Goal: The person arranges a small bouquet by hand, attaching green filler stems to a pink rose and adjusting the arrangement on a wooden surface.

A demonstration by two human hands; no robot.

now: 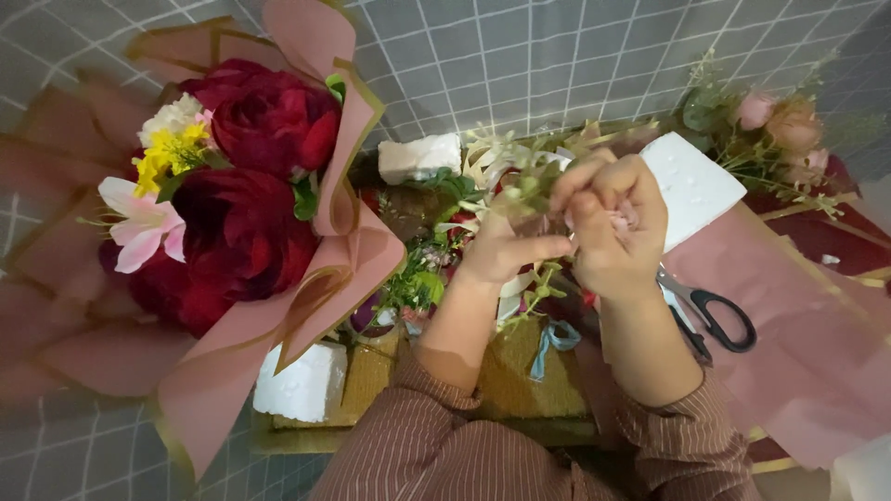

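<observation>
Your bench [520, 56]: grey cloth with a white grid | left: wrapped bouquet [232, 195] of dark red flowers | middle: white foam blocks [302, 385], gold mesh [534, 376] | right: black-handled scissors [715, 315] on pink wrapping paper [817, 343], pale pink flower sprigs [780, 130]

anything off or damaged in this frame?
Nothing damaged. Black-handled scissors lie on loose pink wrapping paper beside the right hand; white foam blocks sit scattered around the red-flower bouquet.
</observation>
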